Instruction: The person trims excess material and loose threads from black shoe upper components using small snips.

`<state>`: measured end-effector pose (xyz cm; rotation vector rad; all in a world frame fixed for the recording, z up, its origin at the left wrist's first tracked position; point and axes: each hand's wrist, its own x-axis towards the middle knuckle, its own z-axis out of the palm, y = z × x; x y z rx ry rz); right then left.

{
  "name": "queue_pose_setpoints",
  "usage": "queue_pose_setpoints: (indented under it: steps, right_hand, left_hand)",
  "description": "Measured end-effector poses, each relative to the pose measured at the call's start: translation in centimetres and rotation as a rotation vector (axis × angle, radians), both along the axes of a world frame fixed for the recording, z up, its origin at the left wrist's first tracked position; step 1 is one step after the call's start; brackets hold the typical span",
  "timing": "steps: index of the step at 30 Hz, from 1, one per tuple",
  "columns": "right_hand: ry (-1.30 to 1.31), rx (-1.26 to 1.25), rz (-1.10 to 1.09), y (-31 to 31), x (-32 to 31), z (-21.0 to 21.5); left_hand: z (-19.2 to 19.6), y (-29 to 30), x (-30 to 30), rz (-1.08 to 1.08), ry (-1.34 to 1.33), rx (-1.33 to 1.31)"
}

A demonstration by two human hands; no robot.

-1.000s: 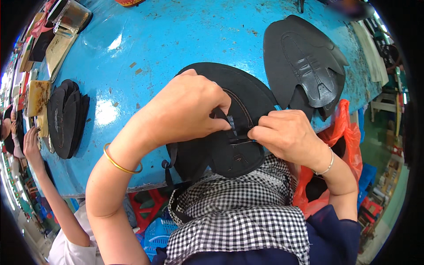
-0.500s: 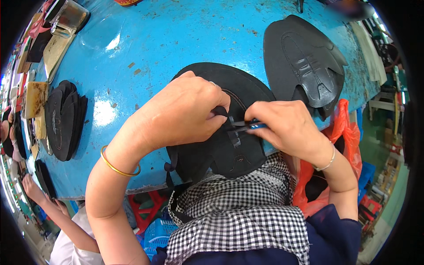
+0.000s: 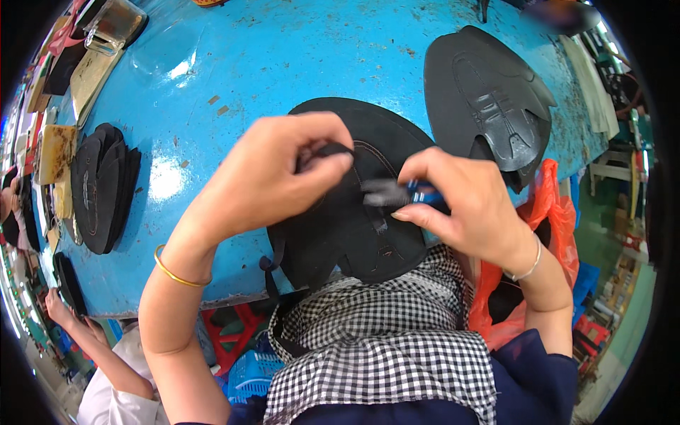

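In front of me at the table's near edge lies a flat black shoe upper [image 3: 354,244] with orange stitching. Over its left part, my left hand [image 3: 273,177] is closed, pinching a black strip [image 3: 333,149] between thumb and fingers. My right hand [image 3: 467,198] is wrapped round blue-handled thread snips [image 3: 386,193]. Their metal end is blurred and points left over the middle of the upper, apart from the left hand. The strip's far end is hidden.
More black uppers [image 3: 489,106] lie at the far right of the blue table [image 3: 227,92]. Another stack [image 3: 99,191] is at the left, near a glass jar [image 3: 117,25]. An orange bag [image 3: 556,205] hangs at the right edge. A co-worker's arm [image 3: 95,347] shows lower left.
My left hand has moved up and left with the black strip, away from the snips. The snips now show apart from the strip, and the right hand's grip has loosened somewhat.
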<state>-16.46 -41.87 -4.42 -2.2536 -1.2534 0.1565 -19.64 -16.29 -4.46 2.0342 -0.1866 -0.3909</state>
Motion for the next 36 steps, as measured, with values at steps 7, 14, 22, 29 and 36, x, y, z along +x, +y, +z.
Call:
queue_pose_setpoints:
  steps: [7, 14, 22, 29, 36]
  right_hand:
    - [-0.435, -0.169, 0.096, 2.4, -6.1, -0.6]
    - [0.384, 0.266, -0.214, 0.6, -1.1, -0.9]
    - [0.363, 0.708, -0.901, -14.4, 4.7, 1.2]
    - [0.470, 0.444, -0.509, -9.6, -1.3, 0.2]
    - [0.114, 0.006, 0.127, -4.5, -0.5, -1.5]
  left_hand:
    - [2.6, 2.4, -1.1, 0.281, -0.029, -0.385]
    - [4.1, 1.4, -2.5, 0.248, -0.118, -0.268]
    - [2.2, -0.8, -0.6, -0.246, -0.063, 0.065]
    - [-0.4, -3.3, 0.2, -0.408, -0.153, 0.267]
    - [-0.6, -3.8, 0.3, -0.405, -0.204, 0.289]
